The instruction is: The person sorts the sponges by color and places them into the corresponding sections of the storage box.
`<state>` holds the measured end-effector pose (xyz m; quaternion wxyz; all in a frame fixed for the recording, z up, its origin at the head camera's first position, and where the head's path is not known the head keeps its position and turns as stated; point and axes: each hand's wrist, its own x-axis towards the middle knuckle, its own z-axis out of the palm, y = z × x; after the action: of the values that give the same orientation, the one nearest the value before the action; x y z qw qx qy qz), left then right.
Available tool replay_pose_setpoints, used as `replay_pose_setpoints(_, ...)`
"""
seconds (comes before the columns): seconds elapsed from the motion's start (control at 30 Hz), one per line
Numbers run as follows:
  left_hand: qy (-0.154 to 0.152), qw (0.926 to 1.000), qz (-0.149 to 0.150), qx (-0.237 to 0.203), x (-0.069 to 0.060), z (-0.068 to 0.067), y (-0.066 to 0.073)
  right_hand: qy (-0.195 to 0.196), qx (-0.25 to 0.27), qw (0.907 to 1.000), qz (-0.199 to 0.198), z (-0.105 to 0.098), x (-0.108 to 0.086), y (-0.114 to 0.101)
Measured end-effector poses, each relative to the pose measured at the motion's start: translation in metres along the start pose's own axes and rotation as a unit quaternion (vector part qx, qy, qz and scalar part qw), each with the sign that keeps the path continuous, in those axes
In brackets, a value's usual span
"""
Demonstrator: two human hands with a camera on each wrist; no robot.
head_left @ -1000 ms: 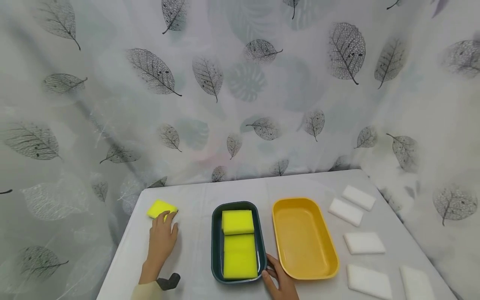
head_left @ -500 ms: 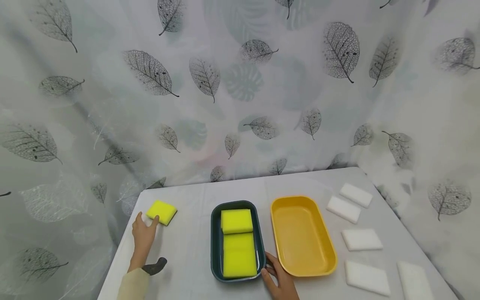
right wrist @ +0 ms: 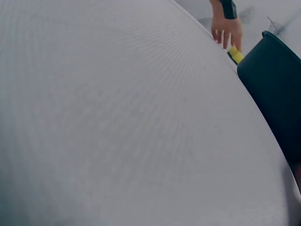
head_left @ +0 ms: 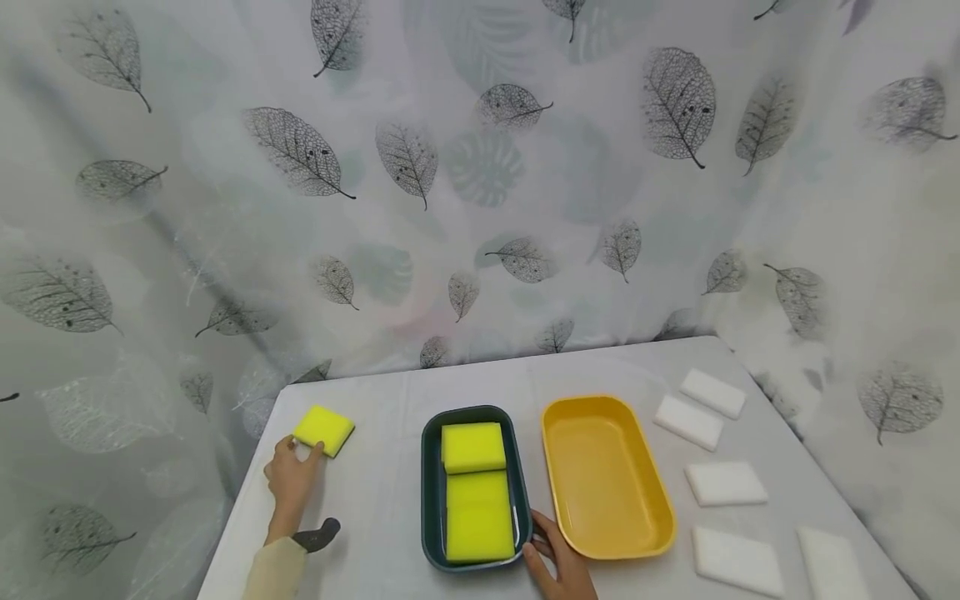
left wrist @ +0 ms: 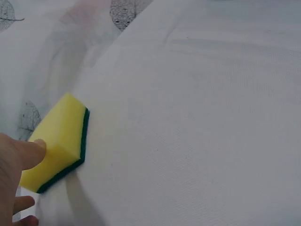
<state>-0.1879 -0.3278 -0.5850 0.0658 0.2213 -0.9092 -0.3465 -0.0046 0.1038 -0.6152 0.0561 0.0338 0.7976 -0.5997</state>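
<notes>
At the table's left, my left hand (head_left: 291, 481) pinches a yellow sponge (head_left: 324, 429) with a dark green scouring layer underneath. The left wrist view has the thumb (left wrist: 34, 153) pressed on the sponge's yellow foam, with the other fingers partly hidden. My right hand (head_left: 558, 560) rests against the outer lower-right corner of a dark green tray (head_left: 430, 500), its thumb and fingertips touching the wall. Inside that tray lie several yellow sponges (head_left: 480, 533), the nearer ones overlapping. From the right wrist, the tray's outer wall (right wrist: 275, 77) shows, while the right hand is almost out of frame.
A yellow tray (head_left: 551, 458) with nothing in it stands right of the green one. Several white sponge blocks (head_left: 726, 483) lie spread along the table's right side. A leaf-print curtain (head_left: 480, 208) hangs behind the white table (head_left: 382, 467).
My left hand first drew back leftward off the sponge, spreading its fingers, then closed its thumb and fingers on the sponge's near edge. The right hand keeps its place at the tray's corner.
</notes>
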Motion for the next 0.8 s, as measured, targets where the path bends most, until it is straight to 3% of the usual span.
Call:
replay_pose_setpoints(0.3, -0.073, 0.9968, -0.026, -0.017, 0.002, -0.008, 0.005, -0.003, 0.004, 0.9999, 0.01, -0.001, -0.002, -0.005)
replay_pose_setpoints(0.43, -0.061, 0.9974, -0.017, -0.034, 0.003, -0.009, 0.007, -0.006, 0.007, 0.9999, 0.014, -0.002, 0.0, -0.005)
replay_pose_setpoints(0.53, -0.048, 0.9956, -0.016, -0.078, 0.001, -0.01, 0.006, -0.016, 0.009, 0.9997, 0.018, -0.002, 0.001, -0.004)
replay_pose_setpoints(0.8, -0.022, 0.9725, -0.082, -0.217, -0.008, -0.01, -0.003, -0.014, 0.006, 0.9999, 0.008, -0.001, -0.001, -0.001)
